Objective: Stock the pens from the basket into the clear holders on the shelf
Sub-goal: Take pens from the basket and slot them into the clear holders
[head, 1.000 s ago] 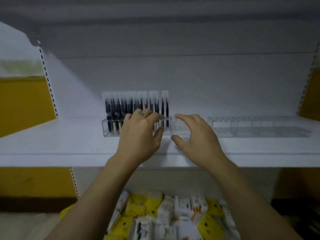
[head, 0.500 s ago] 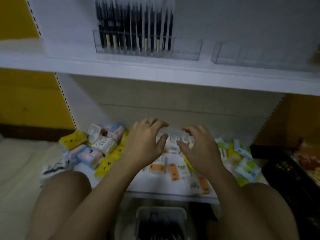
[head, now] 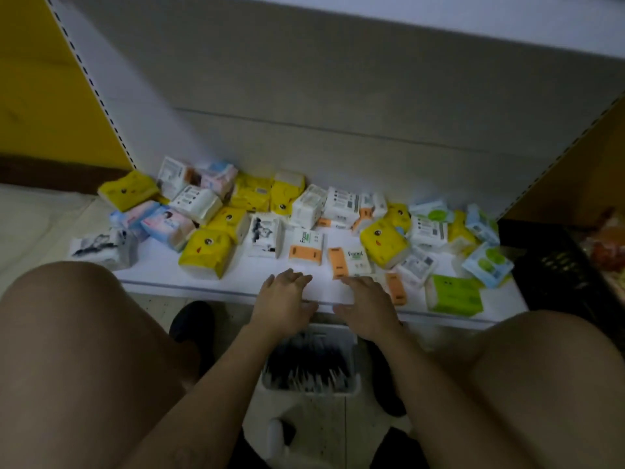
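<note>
A small white basket [head: 353, 387] stands on the floor between my knees, filled with several dark pens [head: 309, 363]. My left hand [head: 282, 304] and my right hand [head: 367, 306] hover side by side just above the basket's far rim, over the lower shelf's front edge. Both hands have relaxed, spread fingers and hold nothing. The clear holders and the upper shelf's top are out of view; only the underside edge of that shelf [head: 439, 15] shows at the top.
The low white shelf [head: 159, 265] carries several scattered tissue packs [head: 203, 255], yellow, white, pink and green. A black crate [head: 554, 262] stands at the right. My bare knees flank the basket, and dark shoes sit beside it on the floor.
My view has dropped from the upper shelf with the pen holders down to the floor. Both hands came down from the holders to above the basket, still holding nothing.
</note>
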The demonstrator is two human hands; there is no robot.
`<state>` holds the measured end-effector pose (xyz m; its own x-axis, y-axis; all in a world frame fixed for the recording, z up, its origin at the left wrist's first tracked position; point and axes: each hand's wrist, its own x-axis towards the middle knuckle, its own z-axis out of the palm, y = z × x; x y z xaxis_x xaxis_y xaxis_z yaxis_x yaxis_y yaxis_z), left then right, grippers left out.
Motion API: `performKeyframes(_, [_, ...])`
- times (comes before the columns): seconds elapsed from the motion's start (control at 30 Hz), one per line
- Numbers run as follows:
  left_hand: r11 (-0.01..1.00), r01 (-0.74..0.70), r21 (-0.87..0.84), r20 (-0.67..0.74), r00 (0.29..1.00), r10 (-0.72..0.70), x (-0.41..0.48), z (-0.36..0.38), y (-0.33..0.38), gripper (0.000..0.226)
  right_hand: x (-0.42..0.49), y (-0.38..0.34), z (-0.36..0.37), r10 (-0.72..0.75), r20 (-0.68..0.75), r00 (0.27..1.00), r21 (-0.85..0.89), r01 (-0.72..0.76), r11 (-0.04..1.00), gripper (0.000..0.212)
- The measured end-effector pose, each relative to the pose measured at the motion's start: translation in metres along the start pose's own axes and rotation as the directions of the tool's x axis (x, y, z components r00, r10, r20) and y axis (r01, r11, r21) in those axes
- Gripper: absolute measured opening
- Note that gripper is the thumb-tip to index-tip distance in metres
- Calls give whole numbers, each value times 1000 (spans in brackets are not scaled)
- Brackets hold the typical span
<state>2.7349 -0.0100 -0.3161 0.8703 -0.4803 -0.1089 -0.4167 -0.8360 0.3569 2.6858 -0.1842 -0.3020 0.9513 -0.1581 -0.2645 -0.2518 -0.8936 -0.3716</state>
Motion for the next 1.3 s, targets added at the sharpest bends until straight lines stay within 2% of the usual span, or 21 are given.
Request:
performKeyframes(0.17, [995, 92, -22, 203, 975, -86, -10, 46, -16, 67, -2, 13, 44, 69, 208, 976, -32, -63, 997, 68])
performKeyframes(0.33, [977, 211, -17, 385, 904, -188, -17, 75, -27, 70, 2, 30, 70, 105, 334, 937, 75, -138, 988, 61])
performKeyframes(0.5, [943, 328, -48, 536, 805, -253, -11, 99, -39, 55, 21, 73, 108, 208, 459, 864, 22, -245, 969, 51])
performKeyframes(0.63, [925, 361, -120, 600, 769, -222, -5, 117, -42, 32, 21, 77, 112, 221, 509, 832, -14, -249, 969, 26])
performKeyframes(0.73, [893, 412, -184, 623, 751, -218, -6, 139, -40, 19, 29, 80, 131, 230, 557, 798, -7, -273, 962, 29])
performKeyframes(0.8, [856, 473, -208, 643, 726, -244, -11, 157, -39, 21, 31, 79, 148, 273, 583, 765, -28, -317, 948, 16])
performKeyframes(0.9, [846, 494, -201, 659, 707, -256, -16, 179, -41, 32, 31, 69, 168, 283, 643, 712, -45, -334, 941, 34])
performKeyframes(0.93, [846, 495, -197, 655, 709, -262, -16, 181, -41, 30, 29, 65, 171, 281, 640, 715, -26, -345, 938, 32])
performKeyframes(1.0, [827, 518, -220, 647, 712, -274, -11, 179, -43, 24, 29, 63, 180, 258, 634, 729, 45, -368, 929, 10])
performKeyframes(1.1, [810, 533, -245, 675, 694, -253, -3, 178, -49, 12, 32, 58, 187, 220, 597, 772, 182, -397, 900, 22])
performKeyframes(1.17, [796, 551, -250, 733, 645, -217, -1, 179, -54, 23, 34, 56, 192, 197, 598, 777, 196, -380, 904, 26])
performKeyframes(1.3, [750, 584, -311, 790, 597, -137, 2, 172, -52, 34, 34, 57, 208, 182, 712, 679, 111, -365, 924, 34])
